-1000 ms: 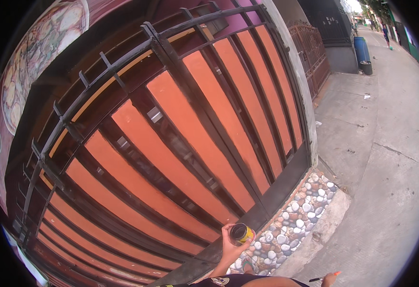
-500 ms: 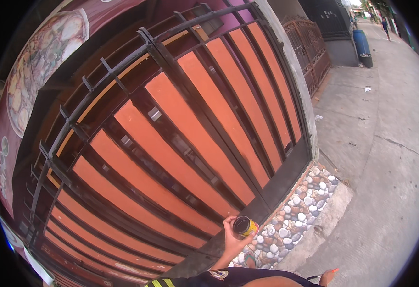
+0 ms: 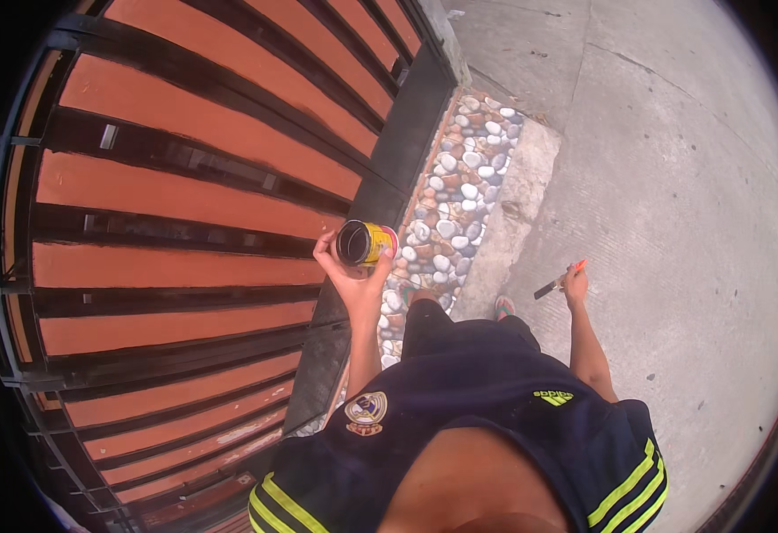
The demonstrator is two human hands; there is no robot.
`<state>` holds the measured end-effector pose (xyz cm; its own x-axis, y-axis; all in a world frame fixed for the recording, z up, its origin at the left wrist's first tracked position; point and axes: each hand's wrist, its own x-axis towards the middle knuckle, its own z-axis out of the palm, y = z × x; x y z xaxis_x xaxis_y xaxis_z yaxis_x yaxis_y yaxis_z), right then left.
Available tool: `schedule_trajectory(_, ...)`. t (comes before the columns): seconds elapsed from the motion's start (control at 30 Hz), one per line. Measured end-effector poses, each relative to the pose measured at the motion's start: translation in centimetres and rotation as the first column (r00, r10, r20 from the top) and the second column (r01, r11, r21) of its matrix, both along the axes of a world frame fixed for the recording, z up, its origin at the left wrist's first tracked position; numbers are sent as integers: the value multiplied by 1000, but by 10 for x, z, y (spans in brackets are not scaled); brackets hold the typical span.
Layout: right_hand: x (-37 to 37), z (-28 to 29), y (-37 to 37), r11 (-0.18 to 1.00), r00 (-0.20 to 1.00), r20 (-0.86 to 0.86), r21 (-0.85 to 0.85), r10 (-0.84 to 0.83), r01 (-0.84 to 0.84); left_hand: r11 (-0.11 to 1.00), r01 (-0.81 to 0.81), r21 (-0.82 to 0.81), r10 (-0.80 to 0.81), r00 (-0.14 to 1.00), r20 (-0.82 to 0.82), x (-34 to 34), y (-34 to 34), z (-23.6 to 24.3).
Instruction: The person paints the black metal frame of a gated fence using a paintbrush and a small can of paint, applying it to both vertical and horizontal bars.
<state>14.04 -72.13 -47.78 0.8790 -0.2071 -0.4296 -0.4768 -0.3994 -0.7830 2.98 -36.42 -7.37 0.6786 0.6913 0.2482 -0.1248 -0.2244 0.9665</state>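
My left hand (image 3: 359, 282) is wrapped round a small paint can (image 3: 376, 242) with a yellow and red label. The can is tilted, so its dark mouth shows, with dark paint on the inside wall. It is held close to the lower part of an orange and black slatted gate (image 3: 193, 266). Out to the right, away from the gate, my right hand (image 3: 575, 282) is closed on a paintbrush (image 3: 550, 288). The brush has an orange handle end, and its dark bristles point left over the pavement.
A strip of pebble-patterned ground (image 3: 460, 182) runs along the gate's foot, edged by a low concrete kerb (image 3: 522, 191). Grey concrete pavement (image 3: 673, 222) spreads to the right. My sandalled feet stand at the strip and beside the kerb.
The view has tipped down from gate and street to my body and the ground. Both hands now show more fully, still holding the can and the brush.
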Motion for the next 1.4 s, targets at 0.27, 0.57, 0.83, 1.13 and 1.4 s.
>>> schedule_trajectory(0.27, -26, 11, -89, 798, 825, -193, 215, -531, 564, 997, 74, 28, -74, 997, -12, 48, 17, -15)
schedule_trajectory(0.57, 176, 86, 71, 759, 941, -127, 563, -313, 328, 979, 176, -100, -172, 984, 50, 161, 90, -34)
schedule_trajectory(0.83, 383, 229, 251, 780, 992, 119, 618, 35, -101, 979, 190, -74, -183, 978, 95, 280, 163, -11)
schedule_trajectory(1.13, 430, 247, 305, 723, 994, 110, 685, 18, -89, 991, 124, -38, -124, 992, 12, 323, 196, -1)
schedule_trajectory(1.4, 465, 195, 348, 770, 914, -144, 597, 378, -225, 982, -179, 55, 183, 981, -71, 362, 186, -10)
